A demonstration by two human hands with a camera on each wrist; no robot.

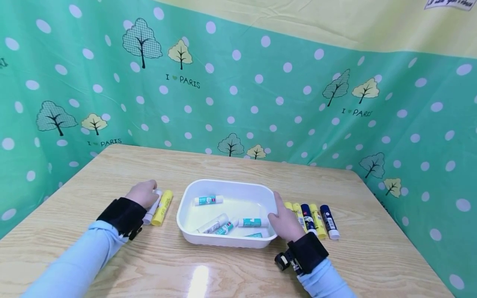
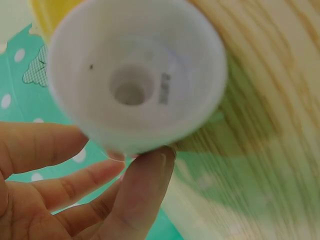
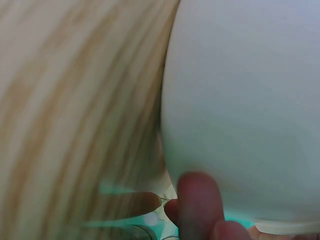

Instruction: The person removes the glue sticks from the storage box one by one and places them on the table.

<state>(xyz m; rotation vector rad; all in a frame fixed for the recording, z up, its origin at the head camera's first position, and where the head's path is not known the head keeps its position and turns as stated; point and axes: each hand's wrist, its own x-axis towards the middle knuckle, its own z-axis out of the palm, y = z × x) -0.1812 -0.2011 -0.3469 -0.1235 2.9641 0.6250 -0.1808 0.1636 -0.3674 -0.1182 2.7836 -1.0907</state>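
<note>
In the head view, my left hand (image 1: 143, 193) is at a white glue stick (image 1: 152, 210) lying left of a yellow glue stick (image 1: 162, 208). The left wrist view shows the thumb and a finger (image 2: 145, 185) pinching the side of this white glue stick (image 2: 135, 125), its round hollow end toward the camera. My right hand (image 1: 286, 219) holds the right rim of a white plastic basket (image 1: 223, 239). In the right wrist view, a fingertip (image 3: 200, 200) overlaps the smooth wall of the basket (image 3: 250, 100). Several white glue sticks with teal labels (image 1: 252, 222) lie inside.
Right of the basket, a row of yellow glue sticks (image 1: 317, 221) and navy glue sticks (image 1: 329, 222) lies on the wooden table (image 1: 238, 273), partly behind my right hand. A green dotted curtain (image 1: 238, 99) hangs along the table's back and sides.
</note>
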